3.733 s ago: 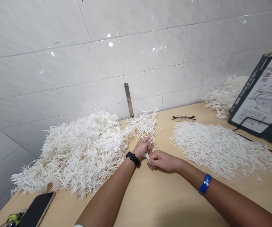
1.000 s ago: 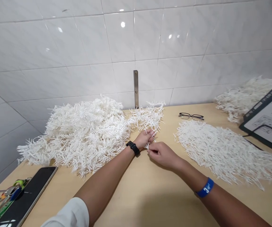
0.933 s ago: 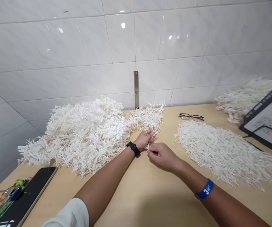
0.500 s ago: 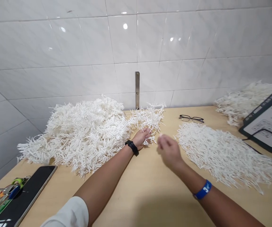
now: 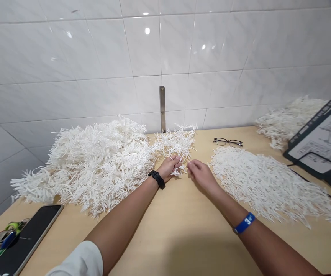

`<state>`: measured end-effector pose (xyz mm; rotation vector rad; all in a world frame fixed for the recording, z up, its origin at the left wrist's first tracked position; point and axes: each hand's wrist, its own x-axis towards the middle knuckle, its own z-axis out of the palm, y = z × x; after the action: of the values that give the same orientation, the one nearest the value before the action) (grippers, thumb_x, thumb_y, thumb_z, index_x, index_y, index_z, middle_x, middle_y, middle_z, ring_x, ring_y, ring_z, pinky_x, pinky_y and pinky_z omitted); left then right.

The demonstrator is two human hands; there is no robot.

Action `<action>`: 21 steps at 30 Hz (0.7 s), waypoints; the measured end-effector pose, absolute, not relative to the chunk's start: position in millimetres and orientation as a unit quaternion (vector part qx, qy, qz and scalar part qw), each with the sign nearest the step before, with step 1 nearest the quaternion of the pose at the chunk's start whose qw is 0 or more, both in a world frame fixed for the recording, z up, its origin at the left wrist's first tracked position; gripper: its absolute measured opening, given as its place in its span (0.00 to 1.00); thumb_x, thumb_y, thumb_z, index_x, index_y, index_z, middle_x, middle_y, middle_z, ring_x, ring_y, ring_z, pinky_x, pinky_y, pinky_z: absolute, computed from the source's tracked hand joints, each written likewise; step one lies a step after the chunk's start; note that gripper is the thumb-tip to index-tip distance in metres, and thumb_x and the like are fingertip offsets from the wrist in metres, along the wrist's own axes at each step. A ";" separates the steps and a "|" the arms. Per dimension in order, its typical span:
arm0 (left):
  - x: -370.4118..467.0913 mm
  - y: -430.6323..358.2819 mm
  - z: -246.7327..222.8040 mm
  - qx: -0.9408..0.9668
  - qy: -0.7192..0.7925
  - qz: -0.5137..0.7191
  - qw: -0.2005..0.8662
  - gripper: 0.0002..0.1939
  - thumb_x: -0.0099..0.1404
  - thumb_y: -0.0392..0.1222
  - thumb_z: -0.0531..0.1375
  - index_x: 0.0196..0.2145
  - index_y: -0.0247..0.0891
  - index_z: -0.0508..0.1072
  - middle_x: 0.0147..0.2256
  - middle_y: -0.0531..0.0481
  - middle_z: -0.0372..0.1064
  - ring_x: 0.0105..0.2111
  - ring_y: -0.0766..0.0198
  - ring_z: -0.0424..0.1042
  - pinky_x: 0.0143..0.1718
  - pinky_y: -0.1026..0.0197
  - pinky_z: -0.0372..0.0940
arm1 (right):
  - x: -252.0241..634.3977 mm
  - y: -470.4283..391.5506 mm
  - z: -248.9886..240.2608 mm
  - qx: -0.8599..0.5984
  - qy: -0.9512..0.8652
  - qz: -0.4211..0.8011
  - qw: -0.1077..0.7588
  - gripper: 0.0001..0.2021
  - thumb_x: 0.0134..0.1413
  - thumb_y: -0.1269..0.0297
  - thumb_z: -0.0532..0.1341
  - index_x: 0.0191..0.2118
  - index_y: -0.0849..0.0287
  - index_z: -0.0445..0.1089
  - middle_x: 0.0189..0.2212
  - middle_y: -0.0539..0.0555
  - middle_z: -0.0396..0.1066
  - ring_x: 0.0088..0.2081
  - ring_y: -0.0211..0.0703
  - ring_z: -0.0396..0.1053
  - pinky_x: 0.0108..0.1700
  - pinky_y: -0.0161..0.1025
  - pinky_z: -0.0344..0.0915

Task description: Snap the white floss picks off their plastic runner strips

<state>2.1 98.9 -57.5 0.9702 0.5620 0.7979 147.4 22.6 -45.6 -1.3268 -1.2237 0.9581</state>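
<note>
My left hand (image 5: 168, 168), with a black band on its wrist, is closed on a small clump of white branching strands (image 5: 177, 171) just above the table. Close to its right, my right hand (image 5: 201, 173) has its fingers pinched at the clump's edge; what lies between them is too small to make out. A large heap of white strands (image 5: 102, 161) spreads left of my hands, and a smaller loose bunch (image 5: 178, 142) lies behind them. To the right is a flat pile of white strands (image 5: 263, 184).
Black-framed glasses (image 5: 228, 142) lie behind the flat pile. Another white pile (image 5: 292, 117) and a dark-edged printed board (image 5: 323, 142) with a black cord stand at the right. A phone (image 5: 27, 237) and keys (image 5: 0, 237) are at the left front. The tiled wall bears a metal strip (image 5: 162, 109).
My right hand has come slightly down and closer to the clump in my left hand. The whole view has shifted a little, so the table's things appear further left.
</note>
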 end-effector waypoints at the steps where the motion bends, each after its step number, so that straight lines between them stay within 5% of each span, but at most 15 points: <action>1: 2.3 98.3 -57.2 0.451 0.262 0.369 0.769 0.19 0.57 0.48 0.68 0.29 0.37 0.60 0.18 0.62 0.50 0.14 0.77 0.46 0.15 0.71 0.43 | 144.2 21.2 -46.0 -0.565 -0.561 0.358 0.487 0.15 0.53 0.50 0.61 0.30 0.58 0.68 0.21 0.48 0.65 0.22 0.36 0.60 0.26 0.34 0.56; 5: 3.8 95.6 -56.1 0.466 0.255 0.368 0.764 0.21 0.55 0.49 0.68 0.27 0.37 0.59 0.18 0.61 0.51 0.15 0.76 0.50 0.16 0.71 0.48 | 140.9 18.2 -46.0 -0.575 -0.671 0.253 0.394 0.12 0.54 0.52 0.61 0.38 0.55 0.70 0.24 0.47 0.67 0.26 0.39 0.62 0.29 0.35 0.55; 14: 4.7 90.1 -54.8 0.515 0.251 0.337 0.747 0.25 0.52 0.55 0.69 0.26 0.37 0.59 0.17 0.62 0.50 0.16 0.76 0.49 0.18 0.70 0.46 | 138.5 15.0 -48.4 -0.556 -0.741 0.210 0.312 0.15 0.61 0.57 0.53 0.27 0.57 0.66 0.23 0.50 0.67 0.25 0.39 0.61 0.29 0.36 0.50; 21: 6.6 91.8 -54.3 0.527 0.296 0.357 0.712 0.26 0.50 0.57 0.70 0.26 0.38 0.60 0.16 0.61 0.51 0.16 0.75 0.48 0.17 0.69 0.44 | 131.9 13.0 -47.9 -0.533 -0.749 0.232 0.316 0.16 0.56 0.63 0.53 0.19 0.58 0.53 0.16 0.46 0.54 0.20 0.35 0.51 0.26 0.36 0.44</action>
<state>6.6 91.8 -54.3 1.1692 0.6562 0.7917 131.9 13.0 -47.9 -1.4042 -1.9732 0.6116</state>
